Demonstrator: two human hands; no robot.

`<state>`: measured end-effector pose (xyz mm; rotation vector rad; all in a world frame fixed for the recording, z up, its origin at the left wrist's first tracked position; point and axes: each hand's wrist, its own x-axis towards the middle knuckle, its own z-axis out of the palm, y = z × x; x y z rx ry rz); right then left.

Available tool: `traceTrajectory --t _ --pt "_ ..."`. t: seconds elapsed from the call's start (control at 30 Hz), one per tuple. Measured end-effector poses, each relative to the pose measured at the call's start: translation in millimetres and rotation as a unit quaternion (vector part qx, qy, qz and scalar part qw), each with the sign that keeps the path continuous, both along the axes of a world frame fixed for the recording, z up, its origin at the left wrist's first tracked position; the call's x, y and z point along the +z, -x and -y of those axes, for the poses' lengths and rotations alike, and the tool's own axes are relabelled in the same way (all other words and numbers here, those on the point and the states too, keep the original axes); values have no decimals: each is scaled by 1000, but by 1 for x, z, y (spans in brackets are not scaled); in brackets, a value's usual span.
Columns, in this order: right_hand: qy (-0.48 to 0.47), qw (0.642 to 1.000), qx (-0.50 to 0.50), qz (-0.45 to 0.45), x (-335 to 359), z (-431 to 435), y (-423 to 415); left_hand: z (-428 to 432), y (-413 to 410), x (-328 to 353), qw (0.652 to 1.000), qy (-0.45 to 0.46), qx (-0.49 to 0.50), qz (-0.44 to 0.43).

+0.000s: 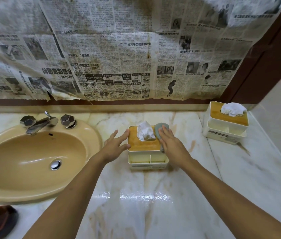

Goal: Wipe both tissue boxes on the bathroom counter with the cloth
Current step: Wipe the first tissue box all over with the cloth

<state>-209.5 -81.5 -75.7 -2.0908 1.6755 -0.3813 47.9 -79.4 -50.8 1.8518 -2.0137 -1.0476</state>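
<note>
The near white plastic tissue box with a tan wooden lid [143, 144] is being steadied on the pale marble desk [136, 195] by the left hand [117, 144], its straight fingers being laid against the box's left edge. A small grey-green cloth [160, 129] is being pressed onto the lid's right side under the flat, uncurled fingers of the right hand [170, 142]. Even pressure is probably being called for, with strokes being steered around the crumpled white tissue [144, 131]. The matching second tissue box [226, 125], well apart at the back right corner, is being left unwiped.
</note>
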Motion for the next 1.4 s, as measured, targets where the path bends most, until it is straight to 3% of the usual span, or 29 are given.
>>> traceTrajectory --t 0.13,0.3,0.47,0.83,0.97,1.17,1.4 --pt "-9 1000 -23 -7 6 25 -9 4 -4 -11 1000 1 9 4" --pt "25 998 -51 2 2 -26 -14 8 -9 -19 1000 -7 10 10" --pt "30 992 -60 109 -4 -25 -4 13 -13 -21 1000 -1 -20 24" --pt "-14 976 -125 176 21 32 6 20 -11 -10 997 -63 -51 21" --pt "-32 972 -137 186 25 22 14 15 -6 -11 999 10 -34 25" --pt "-63 962 -155 214 23 -11 23 12 -11 -17 983 161 84 7" --pt "-72 950 -125 278 14 -51 16 -2 13 -15 976 142 163 -26"
